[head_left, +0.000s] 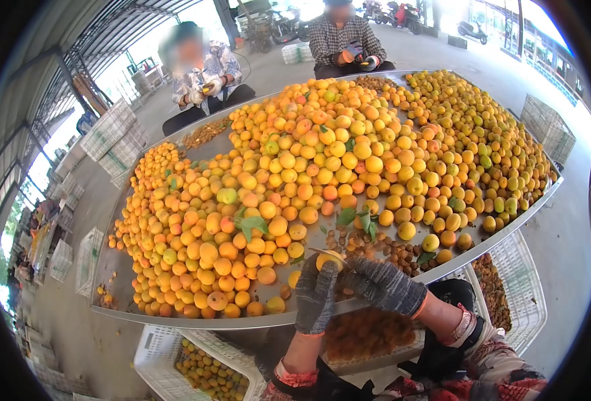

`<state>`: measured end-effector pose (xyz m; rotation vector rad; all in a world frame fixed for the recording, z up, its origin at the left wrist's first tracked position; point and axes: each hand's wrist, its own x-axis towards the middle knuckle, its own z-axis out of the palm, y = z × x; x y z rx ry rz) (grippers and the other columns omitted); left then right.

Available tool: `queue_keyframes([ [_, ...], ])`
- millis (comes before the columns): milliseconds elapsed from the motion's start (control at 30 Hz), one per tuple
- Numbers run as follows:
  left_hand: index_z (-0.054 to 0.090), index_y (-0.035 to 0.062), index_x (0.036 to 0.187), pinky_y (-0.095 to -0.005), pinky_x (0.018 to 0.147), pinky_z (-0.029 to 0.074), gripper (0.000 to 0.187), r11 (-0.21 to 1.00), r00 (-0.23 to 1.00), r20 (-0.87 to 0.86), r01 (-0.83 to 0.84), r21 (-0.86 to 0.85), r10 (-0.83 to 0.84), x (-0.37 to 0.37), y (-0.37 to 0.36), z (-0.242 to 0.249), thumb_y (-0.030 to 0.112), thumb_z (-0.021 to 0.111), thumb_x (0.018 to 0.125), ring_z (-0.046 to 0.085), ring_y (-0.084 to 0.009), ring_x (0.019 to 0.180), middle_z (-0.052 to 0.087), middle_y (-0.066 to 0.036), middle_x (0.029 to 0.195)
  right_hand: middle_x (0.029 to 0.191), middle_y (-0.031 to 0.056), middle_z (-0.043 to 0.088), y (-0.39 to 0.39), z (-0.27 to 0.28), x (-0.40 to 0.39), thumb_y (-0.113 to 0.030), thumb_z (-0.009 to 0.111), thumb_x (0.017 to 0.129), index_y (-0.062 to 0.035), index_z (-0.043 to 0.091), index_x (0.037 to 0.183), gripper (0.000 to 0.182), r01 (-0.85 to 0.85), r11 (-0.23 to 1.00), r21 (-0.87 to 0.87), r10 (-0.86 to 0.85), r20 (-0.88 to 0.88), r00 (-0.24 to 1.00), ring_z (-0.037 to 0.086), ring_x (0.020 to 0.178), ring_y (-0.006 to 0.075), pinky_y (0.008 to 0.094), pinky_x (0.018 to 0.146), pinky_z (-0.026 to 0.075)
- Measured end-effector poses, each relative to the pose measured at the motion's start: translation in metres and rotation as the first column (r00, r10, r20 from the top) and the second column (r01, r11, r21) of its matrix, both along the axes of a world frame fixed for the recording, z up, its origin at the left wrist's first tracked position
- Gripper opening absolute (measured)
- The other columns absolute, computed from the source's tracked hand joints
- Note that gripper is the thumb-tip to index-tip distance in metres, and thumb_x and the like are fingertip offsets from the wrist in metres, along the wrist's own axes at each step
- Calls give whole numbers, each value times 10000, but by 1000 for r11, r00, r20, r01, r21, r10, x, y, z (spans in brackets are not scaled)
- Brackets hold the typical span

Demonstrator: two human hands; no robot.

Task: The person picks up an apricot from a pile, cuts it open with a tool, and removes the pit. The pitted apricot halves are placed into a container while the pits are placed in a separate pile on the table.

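My left hand [315, 297], in a dark grey knitted glove, grips an apricot [329, 261] between thumb and fingers at the table's near edge. A thin pale edge runs across the top of this fruit. Close on its right, my right hand [385, 287] in a matching glove is closed, fingertips pointing at the apricot; I cannot tell what it holds. Behind both hands lie loose apricot pits [392, 252] and a few green leaves [349, 217]. A big heap of apricots [295, 160] covers much of the metal table [195, 323].
Below the near edge stand a white crate of apricots [212, 367], a crate of brown pits [369, 334] and another crate [522, 287] at right. Two people [205, 77] [345, 40] sit across the table, handling fruit. Stacked crates [111, 137] stand left.
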<state>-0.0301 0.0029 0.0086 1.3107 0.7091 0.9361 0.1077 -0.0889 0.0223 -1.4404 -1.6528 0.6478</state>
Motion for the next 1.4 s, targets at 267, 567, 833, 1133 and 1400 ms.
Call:
queue_keyframes([
  [267,532,-7,1074,-258,698,431,359,1000,988,-156,-8,2,8,5,0,2,282,565,864,516,-118,788,572,-42,904,1086,122,581,1,-6,-6,-68,546,832,-19,457,1217,398,-38,999,31,39,-17,999,594,935,221,309,724,489],
  [567,549,-5,999,-239,629,427,252,999,1000,18,20,-38,-20,8,-4,-5,212,559,871,518,-109,731,579,-38,838,1054,125,579,5,-12,12,-73,535,845,-35,477,1200,361,-196,852,486,-61,464,884,587,904,242,325,677,491],
  [833,533,-10,1046,-263,713,430,326,967,980,-110,-139,211,165,13,-2,-12,274,524,887,520,-138,804,566,-62,890,1161,148,526,6,-34,-16,-30,540,834,-10,482,1190,361,102,988,-115,-129,-250,960,549,1038,220,300,887,449],
  [1133,536,12,1030,-225,645,424,277,992,992,68,110,-55,-106,6,0,-15,224,572,857,503,-86,777,557,-17,891,952,86,590,-4,11,-7,-133,569,845,-18,517,1136,317,73,995,67,-63,-134,989,575,847,174,299,707,476],
  [1400,513,45,937,-249,451,435,336,838,981,186,59,-542,51,4,15,-12,371,529,857,536,-160,532,536,-65,687,877,36,611,-17,30,18,-163,664,787,-34,549,1080,340,202,933,-296,-327,-470,820,568,800,109,233,678,461],
])
